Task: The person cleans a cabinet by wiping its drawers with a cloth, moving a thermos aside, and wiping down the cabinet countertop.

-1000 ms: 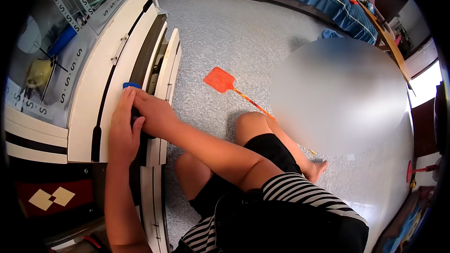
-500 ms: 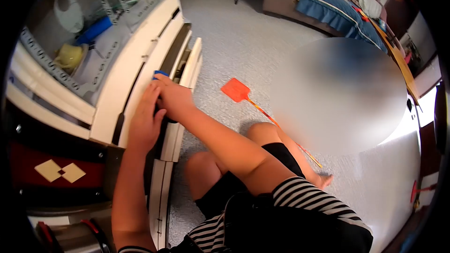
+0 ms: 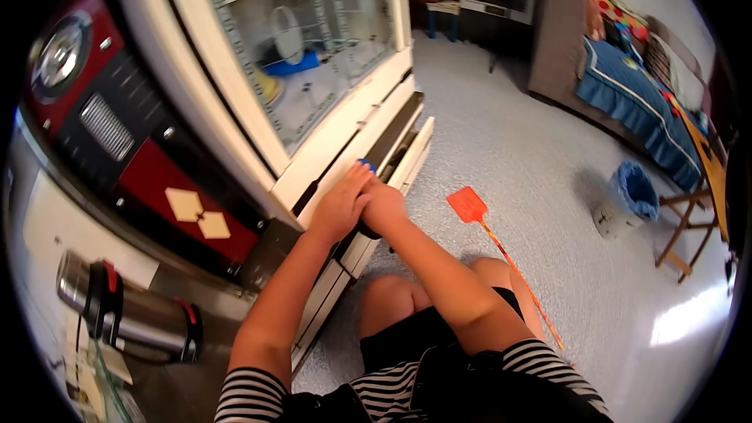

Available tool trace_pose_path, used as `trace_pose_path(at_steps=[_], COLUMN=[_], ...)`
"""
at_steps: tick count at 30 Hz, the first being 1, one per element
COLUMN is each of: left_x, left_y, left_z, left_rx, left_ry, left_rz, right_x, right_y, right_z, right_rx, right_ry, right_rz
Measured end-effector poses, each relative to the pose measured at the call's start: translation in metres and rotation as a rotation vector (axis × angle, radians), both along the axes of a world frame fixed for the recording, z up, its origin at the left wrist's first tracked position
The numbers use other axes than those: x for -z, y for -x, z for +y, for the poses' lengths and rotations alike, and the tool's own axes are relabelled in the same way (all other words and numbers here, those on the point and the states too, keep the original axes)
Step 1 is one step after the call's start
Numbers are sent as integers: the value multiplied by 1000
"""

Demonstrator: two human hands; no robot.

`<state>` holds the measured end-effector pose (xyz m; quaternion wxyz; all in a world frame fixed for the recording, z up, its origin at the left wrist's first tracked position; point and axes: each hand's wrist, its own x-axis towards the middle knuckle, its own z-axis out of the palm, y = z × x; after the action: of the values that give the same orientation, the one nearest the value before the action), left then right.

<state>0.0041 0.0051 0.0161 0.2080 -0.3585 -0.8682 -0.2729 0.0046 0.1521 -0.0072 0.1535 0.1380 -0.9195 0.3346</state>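
Note:
My two hands meet in front of the cabinet's drawers, around a small object with a blue end (image 3: pixel 366 164); its kind I cannot tell. The fingers of my right hand (image 3: pixel 385 205) are closed around it, and a black part (image 3: pixel 368 231) shows below that hand. From the left side my left hand (image 3: pixel 338 207) presses against it, fingers together, their tips at the blue end. Most of the object is hidden by both hands. Just beyond them, a white drawer (image 3: pixel 413 158) stands pulled out of the cabinet (image 3: pixel 345 163).
An orange fly swatter (image 3: pixel 468 204) lies on the floor by my knees. To the left are a steel flask (image 3: pixel 145 309) and a red-black panel (image 3: pixel 157 188). A lined bin (image 3: pixel 619 207), a wooden folding table (image 3: pixel 705 164) and a sofa (image 3: pixel 552 47) stand to the right.
The view has swung left, so the hands, cabinet and swatter appear farther right and lower. The flask and bin now show fully. Both hands stay together at the blue-ended object.

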Motion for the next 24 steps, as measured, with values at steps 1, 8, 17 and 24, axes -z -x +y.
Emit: trace_pose_path(at_steps=[1, 8, 17, 24], left_x=[-1, -27, -33, -12], left_y=[-4, -131, -219, -168], left_z=[2, 14, -51, -78], left_rx=[-18, -416, -872, -825], left_ry=[-14, -453, -262, 106], left_rz=[12, -462, 14, 18], right_x=[1, -25, -19, 12], right_y=[-4, -48, -118, -134], right_z=[3, 28, -18, -16], right_rx=[-32, -289, -901, -674], right_ry=[62, 540, 647, 635], right_rz=[80, -269, -410, -485])
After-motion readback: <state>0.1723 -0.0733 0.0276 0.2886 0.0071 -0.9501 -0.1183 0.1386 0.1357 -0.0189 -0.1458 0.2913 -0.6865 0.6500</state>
